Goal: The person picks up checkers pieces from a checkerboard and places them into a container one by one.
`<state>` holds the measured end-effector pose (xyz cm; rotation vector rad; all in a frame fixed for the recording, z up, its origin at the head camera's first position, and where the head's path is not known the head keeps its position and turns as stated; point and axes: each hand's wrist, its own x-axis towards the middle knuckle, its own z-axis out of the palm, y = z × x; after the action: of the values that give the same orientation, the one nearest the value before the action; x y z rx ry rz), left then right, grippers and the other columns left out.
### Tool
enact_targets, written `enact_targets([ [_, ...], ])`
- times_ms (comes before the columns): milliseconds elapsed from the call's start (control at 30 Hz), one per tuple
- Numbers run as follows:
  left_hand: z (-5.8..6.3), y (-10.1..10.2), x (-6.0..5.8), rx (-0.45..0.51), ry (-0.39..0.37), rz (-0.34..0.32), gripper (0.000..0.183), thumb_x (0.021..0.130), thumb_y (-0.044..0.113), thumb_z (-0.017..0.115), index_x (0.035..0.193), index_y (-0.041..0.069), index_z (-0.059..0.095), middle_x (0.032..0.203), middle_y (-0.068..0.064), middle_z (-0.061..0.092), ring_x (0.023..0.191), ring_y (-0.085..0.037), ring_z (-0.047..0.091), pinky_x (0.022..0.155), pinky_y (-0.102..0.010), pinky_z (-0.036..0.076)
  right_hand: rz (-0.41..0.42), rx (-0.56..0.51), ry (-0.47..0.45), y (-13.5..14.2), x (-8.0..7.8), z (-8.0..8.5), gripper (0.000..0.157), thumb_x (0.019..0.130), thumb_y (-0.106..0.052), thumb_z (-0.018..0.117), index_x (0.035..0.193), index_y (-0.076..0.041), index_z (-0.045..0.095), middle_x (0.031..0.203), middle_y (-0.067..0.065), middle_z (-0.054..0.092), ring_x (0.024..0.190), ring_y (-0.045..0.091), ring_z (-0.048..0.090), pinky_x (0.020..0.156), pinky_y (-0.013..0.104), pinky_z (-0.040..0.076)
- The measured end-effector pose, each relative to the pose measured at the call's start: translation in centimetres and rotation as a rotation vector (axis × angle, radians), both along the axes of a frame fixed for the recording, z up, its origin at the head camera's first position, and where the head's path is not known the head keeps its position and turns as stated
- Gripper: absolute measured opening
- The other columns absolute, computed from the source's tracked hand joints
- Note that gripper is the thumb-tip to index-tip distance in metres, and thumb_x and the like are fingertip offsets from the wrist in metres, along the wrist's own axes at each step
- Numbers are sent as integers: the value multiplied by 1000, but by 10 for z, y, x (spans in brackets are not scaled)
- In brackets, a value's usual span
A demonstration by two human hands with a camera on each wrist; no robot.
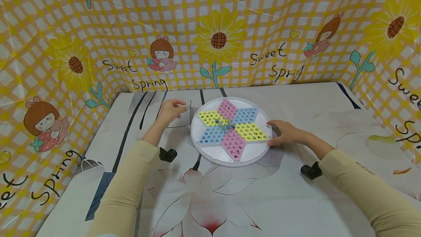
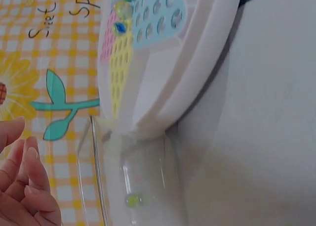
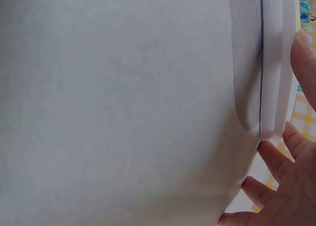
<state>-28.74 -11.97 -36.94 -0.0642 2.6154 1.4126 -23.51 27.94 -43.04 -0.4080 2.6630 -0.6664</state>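
Observation:
A round white Chinese checkers board (image 1: 260, 149) has a star of pink, blue and yellow holed sections. Several glass marbles (image 1: 227, 125) are grouped at its centre. My right hand (image 1: 285, 132) touches the board's right edge, its thumb at the rim; in the right wrist view, its fingertips (image 3: 266, 148) rest low beside the rim. Over a clear plastic box (image 1: 181, 120) left of the board, my left hand (image 1: 172, 109) hovers with loosely bent fingers and nothing visible between them. In the left wrist view, a yellow-green marble (image 2: 133, 200) shows in the box.
Both things stand on a white tablecloth (image 1: 283, 200) printed with flowers and dark lines. A yellow checked cloth (image 1: 184, 17) hangs as a wall behind and at both sides. Small black devices (image 1: 168, 154) sit at both wrists.

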Motion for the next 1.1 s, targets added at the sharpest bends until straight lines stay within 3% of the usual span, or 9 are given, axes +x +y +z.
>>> enact_targets([
  [133,-2,13,1,4,23,-19,31,86,23,64,112,8,60,89,-11,60,61,-15,51,62,-29,42,-2,-4,0,0,1,0,92,73,-45,72,135,8,30,138,33,27,126,49,24,99,63,23],
  [233,-5,22,2,18,38,-47,31,85,21,65,112,6,61,81,-9,58,56,-12,49,57,-24,40,-1,-4,2,0,1,1,92,73,-45,72,135,8,30,138,33,27,126,49,24,99,63,24],
  [400,-11,34,7,45,15,-83,30,84,19,67,109,5,61,74,-5,56,57,-15,52,56,-25,43,-2,-7,6,-1,1,1,92,73,-45,72,135,8,30,138,33,27,126,49,24,99,63,24],
  [567,-17,45,14,16,7,-133,28,83,20,67,108,7,62,85,-18,61,55,-23,53,51,-25,38,-2,-10,7,-1,2,2,91,73,-44,71,135,8,30,138,33,27,126,49,23,99,63,24],
  [833,-29,62,20,21,3,-184,31,83,21,67,110,7,62,74,-10,59,44,-14,44,43,-21,30,-2,-7,10,0,3,3,91,73,-44,72,134,8,30,138,34,27,126,49,24,99,63,24],
  [1100,-41,73,20,1,5,-235,35,82,18,68,115,8,61,75,-10,60,46,-13,47,48,-22,40,-1,-1,10,0,1,-1,91,73,-46,71,134,8,31,138,34,27,126,49,24,99,62,24],
])
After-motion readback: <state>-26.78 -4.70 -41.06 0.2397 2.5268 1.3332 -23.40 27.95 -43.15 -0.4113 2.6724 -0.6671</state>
